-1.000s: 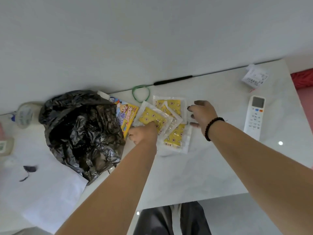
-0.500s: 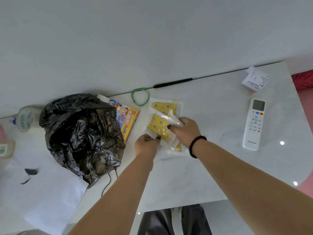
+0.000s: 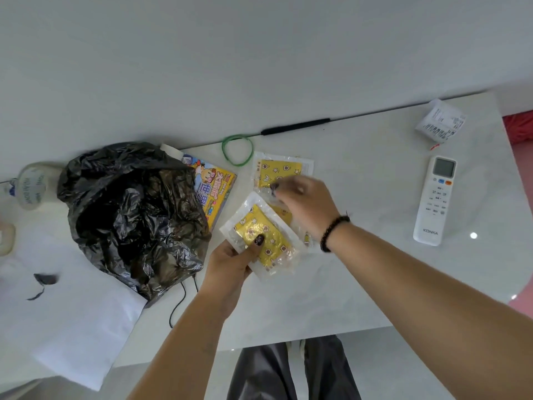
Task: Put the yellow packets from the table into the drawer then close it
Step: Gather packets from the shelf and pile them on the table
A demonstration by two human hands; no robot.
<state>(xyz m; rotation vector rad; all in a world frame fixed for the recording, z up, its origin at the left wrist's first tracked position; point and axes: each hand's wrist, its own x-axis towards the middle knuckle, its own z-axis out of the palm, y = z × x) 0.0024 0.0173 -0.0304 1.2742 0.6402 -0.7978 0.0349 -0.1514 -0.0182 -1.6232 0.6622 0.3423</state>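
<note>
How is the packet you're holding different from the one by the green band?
The held packet is gripped by the left hand and sits tilted; the far packet lies flat on the table, squarer to its edge. Both are yellow in clear wrappers.

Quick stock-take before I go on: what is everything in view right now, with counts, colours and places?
yellow packets: at least three, yellow in clear wrap; one flat at table back, one under right hand, one or more in left hand
table: one, white marble
black bag: one, crumpled, table left
cartoon box: one, yellow and blue, beside bag
green band: one, table back
remote: one, white, table right
receipt: one, white, far right corner
white paper: one, near left
left hand: grip on packet
right hand: blurred, over packets
</note>
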